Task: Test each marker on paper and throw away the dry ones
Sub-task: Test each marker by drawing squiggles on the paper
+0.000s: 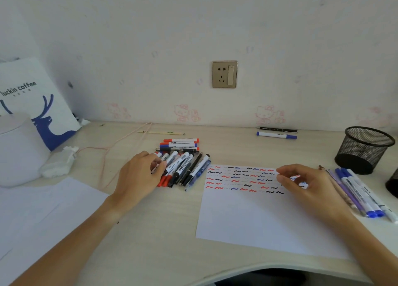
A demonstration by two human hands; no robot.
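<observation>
A pile of several markers (185, 167) with red, blue and black caps lies on the desk, just left of a white sheet of paper (258, 221). Rows of red, blue and black squiggles fill the sheet's top part. My left hand (137, 173) rests on the pile's left edge, thumb and fingers pinched round the end of a white marker. My right hand (305, 186) hovers over the sheet's upper right corner, fingers loosely curled and holding nothing. Several blue-capped markers (361, 193) lie side by side right of the sheet.
A black mesh pen cup (364, 150) stands at the right, and a black pen and a blue marker (276, 135) lie by the wall. At the left are a coffee bag (43, 104), a white cylinder (17, 147), crumpled tissue (58, 163), a pink cable (103, 156) and another sheet (43, 210).
</observation>
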